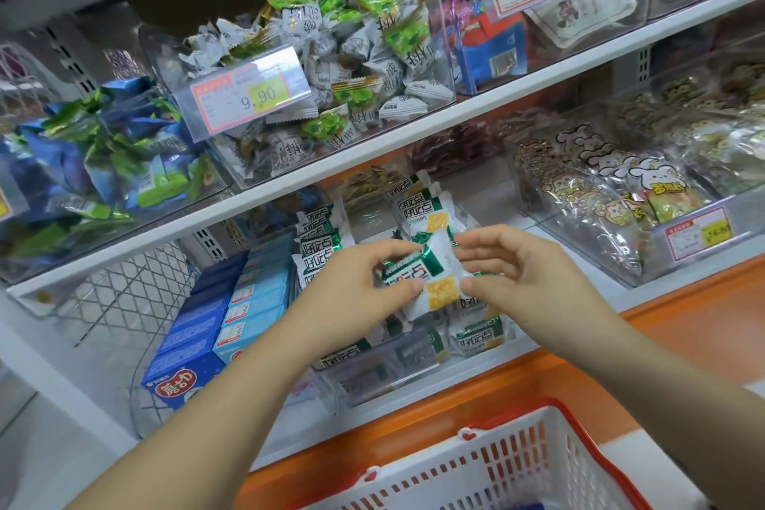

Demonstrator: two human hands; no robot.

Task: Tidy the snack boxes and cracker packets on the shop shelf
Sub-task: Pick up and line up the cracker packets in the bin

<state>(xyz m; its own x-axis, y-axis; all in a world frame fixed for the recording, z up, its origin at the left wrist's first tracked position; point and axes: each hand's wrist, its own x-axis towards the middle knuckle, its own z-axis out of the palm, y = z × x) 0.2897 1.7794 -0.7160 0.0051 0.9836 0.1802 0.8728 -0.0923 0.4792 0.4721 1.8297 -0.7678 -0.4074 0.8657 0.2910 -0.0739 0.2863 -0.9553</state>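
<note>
A white and green cracker packet (430, 277) with a yellow cracker picture is held above a clear bin (372, 385) on the lower shelf. My left hand (356, 286) pinches its left edge between fingers and thumb. My right hand (517, 273) pinches its right edge. More cracker packets (323, 236) of the same kind stand and lie in the bin behind and below. Dark blue snack boxes (186, 364) and light blue snack boxes (252, 302) stand in rows in a clear bin to the left.
A white shopping basket (517, 464) with a red rim sits below my arms. The upper shelf carries clear bins of wrapped sweets (343, 66) and blue bags (103, 145) with price tags. To the right stands a bin of cartoon-printed bags (600, 195). An orange ledge (683, 319) runs along the front.
</note>
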